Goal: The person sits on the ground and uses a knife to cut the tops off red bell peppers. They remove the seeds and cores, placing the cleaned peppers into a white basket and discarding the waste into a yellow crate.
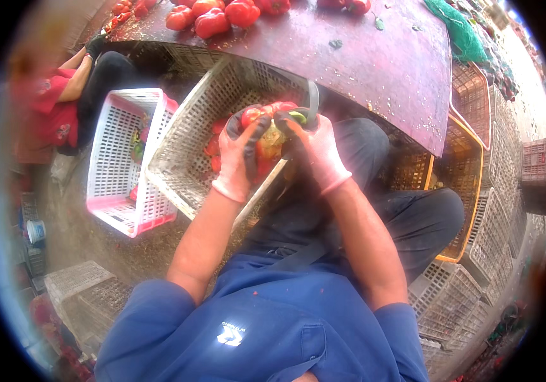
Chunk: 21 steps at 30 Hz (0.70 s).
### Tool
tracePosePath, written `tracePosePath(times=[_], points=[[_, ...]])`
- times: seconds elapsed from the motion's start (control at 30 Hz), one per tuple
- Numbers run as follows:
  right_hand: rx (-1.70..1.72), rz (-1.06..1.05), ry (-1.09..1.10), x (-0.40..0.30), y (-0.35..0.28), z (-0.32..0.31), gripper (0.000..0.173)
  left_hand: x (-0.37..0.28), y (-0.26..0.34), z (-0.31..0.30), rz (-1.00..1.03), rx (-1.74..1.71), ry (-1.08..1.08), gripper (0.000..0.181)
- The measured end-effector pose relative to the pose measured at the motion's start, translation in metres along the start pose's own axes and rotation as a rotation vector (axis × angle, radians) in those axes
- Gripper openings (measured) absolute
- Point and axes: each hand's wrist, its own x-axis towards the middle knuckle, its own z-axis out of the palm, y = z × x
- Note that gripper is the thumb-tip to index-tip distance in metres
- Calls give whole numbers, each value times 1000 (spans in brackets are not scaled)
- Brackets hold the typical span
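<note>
Between my two gloved hands is a red bell pepper, its pale inside facing up. My left hand grips its left side. My right hand closes on its right side, beside a green stem end. A curved grey strip, perhaps a knife blade, rises from the fingers of my right hand; its lower end is hidden. Below the hands, a dirty white plastic crate stands tilted in front of my legs with red peppers in it.
Whole red peppers lie on the reddish table ahead. At left stands a pink-and-white crate with pepper scraps. A co-worker in a red shirt sits beyond it. Yellow crates and stacked grey crates line the right side.
</note>
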Motion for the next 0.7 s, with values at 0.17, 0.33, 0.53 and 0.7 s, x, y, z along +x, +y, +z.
tracePosePath(times=[0.17, 0.33, 0.53, 0.7], points=[[-1, -73, -41, -4, 3, -1, 25, 2, 2, -8, -62, 26, -89, 23], [110, -16, 42, -8, -12, -15, 25, -12, 17, -4, 204, 366, -233, 36], [156, 71, 276, -25, -76, -60, 33, 7, 5, -56, -114, -97, -142, 36], [-75, -212, 528, -39, -112, -141, 41, 21, 1, -55, 40, 73, -147, 31]])
